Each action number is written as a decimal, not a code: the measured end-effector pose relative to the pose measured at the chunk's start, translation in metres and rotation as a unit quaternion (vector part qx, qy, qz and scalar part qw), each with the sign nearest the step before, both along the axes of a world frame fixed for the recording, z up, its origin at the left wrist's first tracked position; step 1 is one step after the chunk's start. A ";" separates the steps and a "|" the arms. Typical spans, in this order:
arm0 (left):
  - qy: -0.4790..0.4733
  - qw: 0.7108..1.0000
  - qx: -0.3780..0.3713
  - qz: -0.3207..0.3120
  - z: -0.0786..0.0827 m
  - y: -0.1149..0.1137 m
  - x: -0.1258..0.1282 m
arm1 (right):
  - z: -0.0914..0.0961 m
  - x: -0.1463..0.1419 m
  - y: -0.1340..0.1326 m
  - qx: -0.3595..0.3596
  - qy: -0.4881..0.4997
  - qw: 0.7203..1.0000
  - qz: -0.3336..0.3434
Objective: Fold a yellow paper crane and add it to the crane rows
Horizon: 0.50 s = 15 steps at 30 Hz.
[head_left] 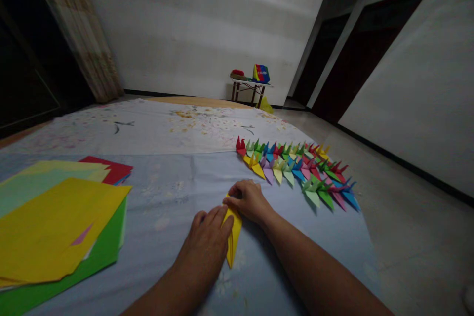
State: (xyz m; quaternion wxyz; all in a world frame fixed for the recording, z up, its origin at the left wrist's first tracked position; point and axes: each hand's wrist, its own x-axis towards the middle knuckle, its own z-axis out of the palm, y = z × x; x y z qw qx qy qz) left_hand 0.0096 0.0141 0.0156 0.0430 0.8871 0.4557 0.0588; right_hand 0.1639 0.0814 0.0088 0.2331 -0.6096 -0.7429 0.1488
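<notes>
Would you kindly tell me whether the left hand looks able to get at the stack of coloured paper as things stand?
Probably yes: the left hand is pressing the folded yellow paper, but the stack of coloured paper lies to its left, with only blue cloth between them.

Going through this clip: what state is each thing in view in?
Left hand, pressing against the yellow paper.
Right hand, gripping the paper's upper end.
Yellow paper, folded into a narrow pointed strip.
Origami cranes, folded, lined up in rows.
Coloured paper sheets, flat, loosely stacked.

Origami cranes (296,170) ahead (paper stack (55,227) left)
</notes>
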 end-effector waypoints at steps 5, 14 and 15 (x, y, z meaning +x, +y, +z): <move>0.000 1.000 -0.002 0.003 -0.004 0.000 -0.001 | -0.004 -0.003 0.007 0.014 -0.004 1.000 -0.027; -0.009 1.000 0.002 0.005 -0.003 0.000 -0.001 | 0.002 0.014 0.009 -0.001 0.100 0.993 -0.056; -0.009 1.000 0.003 0.006 -0.003 0.000 -0.002 | 0.006 0.017 0.006 -0.019 0.086 0.995 -0.044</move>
